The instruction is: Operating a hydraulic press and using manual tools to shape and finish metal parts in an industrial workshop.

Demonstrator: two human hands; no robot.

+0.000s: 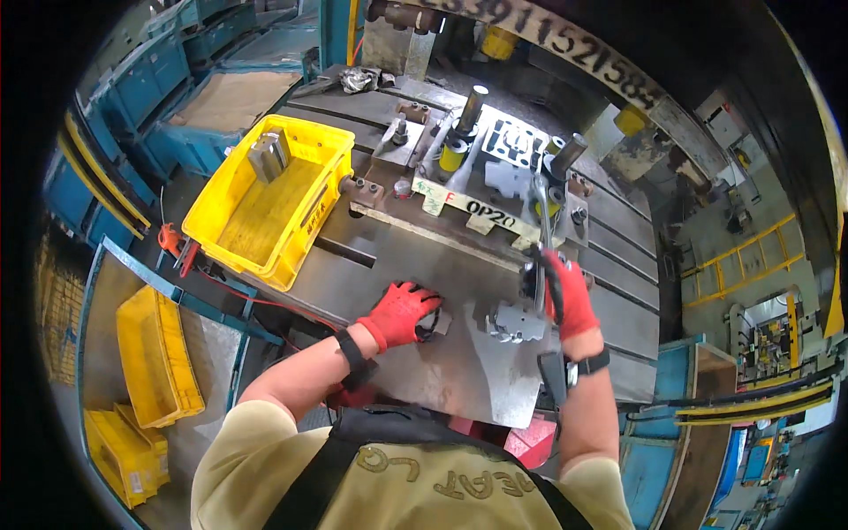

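My left hand (402,314), in a red glove, rests low over the steel table with its fingers curled round the edge of a small grey metal piece (439,323). My right hand (572,296), also red-gloved, is closed on the dark handle of long metal tongs (544,216). Their far end reaches into the press die (473,212), beside a flat shiny sheet-metal part (508,179); whether they grip it I cannot tell. Between my hands lies a small pile of toothed, plate-like metal parts (517,324) on the table.
A yellow bin (291,256) with a few metal parts stands at the table's left. Guide posts (472,108) rise from the die beneath the press's upper part (565,44). More yellow bins (159,353) sit on a metal cart at left. A red cable (265,300) runs along the table edge.
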